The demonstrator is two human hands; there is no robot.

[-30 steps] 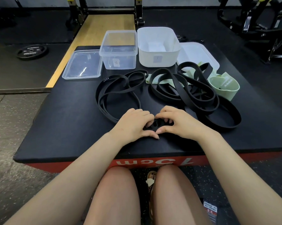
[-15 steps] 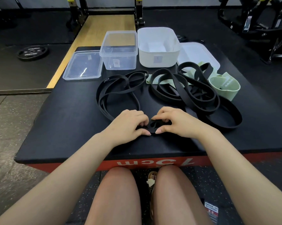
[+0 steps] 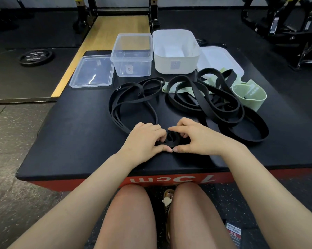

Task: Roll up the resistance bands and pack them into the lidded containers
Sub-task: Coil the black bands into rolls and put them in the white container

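Nearest the camera, two bare knees sit against the red front edge of a low black-topped platform (image 3: pixel 76 141), with a sandalled foot (image 3: pixel 167 200) between them on the speckled rubber floor (image 3: pixel 16 186). On the near part of the top, the left hand (image 3: pixel 144 141) and the right hand (image 3: pixel 196 137) meet, fingers and thumbs curled round one small black coil (image 3: pixel 171 139) of rolled band, which rests on the surface between them. The loose length of that same black resistance band (image 3: pixel 131 97) loops away behind the left hand, printed with white lettering.

Further back and to the right lies a tangled heap of black bands (image 3: pixel 214 105); how many cannot be told. At least two pale green bands (image 3: pixel 250 94) show under and beside the heap.

Along the far edge stand two open containers side by side, touching: one clear container (image 3: pixel 133 54) and one white container (image 3: pixel 175 51), each with a small label. Two lids lie flat: a clear lid (image 3: pixel 92 71) just left of the clear container and a white lid (image 3: pixel 221 58) right of the white one, partly under the bands.

Beyond the platform run a wooden lifting strip (image 3: pixel 106 36), dark matting with one weight plate (image 3: pixel 35 57) at left, and black rack frames (image 3: pixel 286 24).
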